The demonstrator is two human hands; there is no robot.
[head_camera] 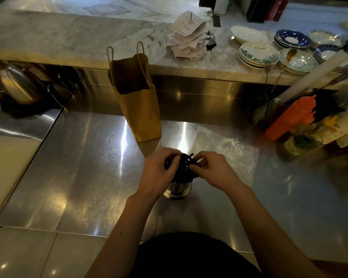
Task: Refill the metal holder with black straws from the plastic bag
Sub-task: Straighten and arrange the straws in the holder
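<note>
Lower centre of the frame: both hands close in on a bunch of black plastic straws [182,167] standing in the shiny round metal holder [177,191] on the steel desk [84,177]. Left hand [159,173] cups the bunch's left side, fingers curled; right hand [215,171] pinches straw tips. The crumpled clear plastic bag [229,145] lies flat just beyond, right of centre.

left hand [159,171]: raised in front of the torso, back toward the camera, fingers curled inward in a pinch | right hand [213,171]: level with the left and close beside it, fingers bent, tips pinched together | forearms: both bare, reaching forward and converging from the lower frame | wrists: slightly flexed
</note>
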